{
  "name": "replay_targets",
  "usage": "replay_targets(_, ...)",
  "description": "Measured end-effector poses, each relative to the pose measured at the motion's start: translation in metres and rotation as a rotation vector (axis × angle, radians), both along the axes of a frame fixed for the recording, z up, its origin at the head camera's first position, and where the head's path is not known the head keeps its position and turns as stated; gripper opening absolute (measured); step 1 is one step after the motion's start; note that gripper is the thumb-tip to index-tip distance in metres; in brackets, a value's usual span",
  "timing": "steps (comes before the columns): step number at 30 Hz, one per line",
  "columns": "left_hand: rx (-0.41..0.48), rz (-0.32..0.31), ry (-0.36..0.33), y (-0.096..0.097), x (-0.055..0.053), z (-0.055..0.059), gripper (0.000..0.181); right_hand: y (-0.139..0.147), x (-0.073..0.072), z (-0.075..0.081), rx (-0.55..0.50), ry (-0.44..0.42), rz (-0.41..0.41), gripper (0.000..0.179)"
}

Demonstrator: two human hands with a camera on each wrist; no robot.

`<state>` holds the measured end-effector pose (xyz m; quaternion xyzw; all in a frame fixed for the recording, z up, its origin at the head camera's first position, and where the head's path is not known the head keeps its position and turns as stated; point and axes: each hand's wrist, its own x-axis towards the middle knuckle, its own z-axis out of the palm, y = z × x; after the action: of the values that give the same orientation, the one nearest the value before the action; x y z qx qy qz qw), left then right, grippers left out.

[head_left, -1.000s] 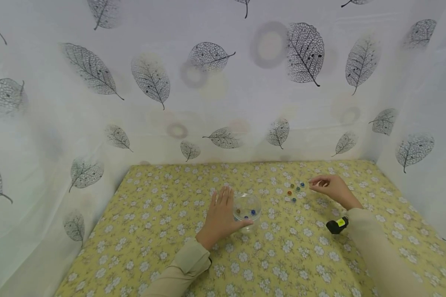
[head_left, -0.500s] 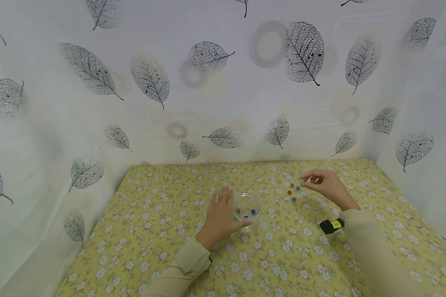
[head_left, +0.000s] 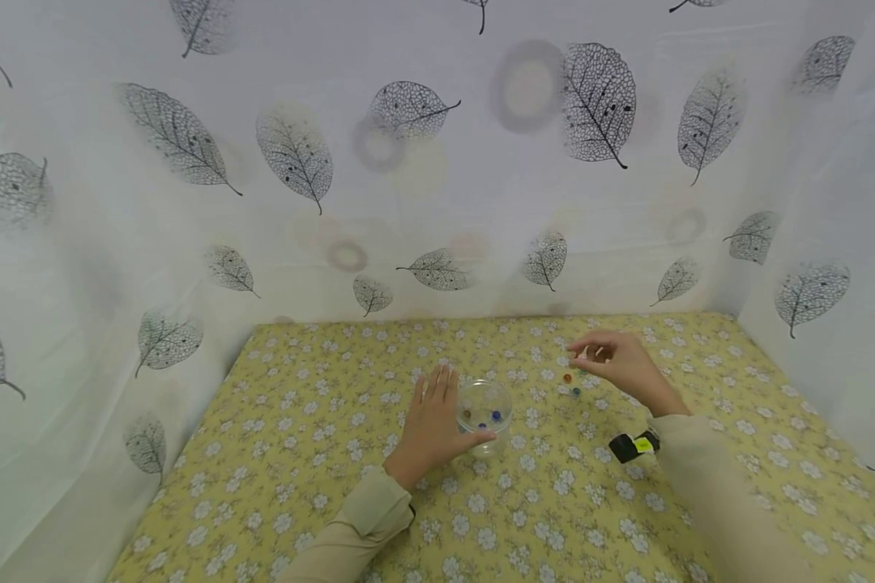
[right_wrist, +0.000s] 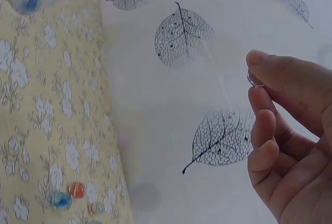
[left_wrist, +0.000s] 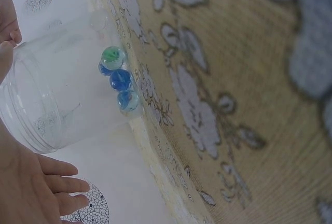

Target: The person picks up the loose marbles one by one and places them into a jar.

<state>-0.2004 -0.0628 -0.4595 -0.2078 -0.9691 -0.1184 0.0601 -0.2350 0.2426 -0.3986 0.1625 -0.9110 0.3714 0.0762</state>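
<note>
Leaf-printed white curtain [head_left: 379, 186] hangs behind and to both sides of a surface spread with yellow floral cloth [head_left: 321, 389]. Near the middle of that surface stands a clear jar [left_wrist: 67, 86], with a green marble [left_wrist: 112, 56], a blue marble [left_wrist: 120, 80] and a blue-and-clear marble [left_wrist: 127, 101] low inside, plus another blue one mostly hidden behind the green.

What counts most is how the jar lies from the right hand [head_left: 622, 363]: leftward and toward the near edge, well apart. That hand is raised on the side of the far right corner, pinching a small clear marble [right_wrist: 254, 80] between thumb and forefinger. The left hand [head_left: 428, 429] is much the nearer of the two — just beside the jar on its left, fingers straight and thumb reaching along the near side; how firmly it touches I cannot tell.

The jar's long axis is vertical, mouth up and base on the cloth. The pinched marble is round, so it has no long axis and points no way. Below the right hand, toward the far edge, lie loose marbles — an orange-red marble [right_wrist: 77, 190], a bluish marble [right_wrist: 61, 200] and a greenish marble [right_wrist: 96, 207].
</note>
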Motion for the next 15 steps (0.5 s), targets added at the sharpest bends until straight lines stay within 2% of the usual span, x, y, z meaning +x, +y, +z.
replay_targets(15,0.003,0.001,0.001,0.002,-0.001,0.0,0.111,-0.04,-0.001,0.0,-0.104,-0.027,0.133,0.017)
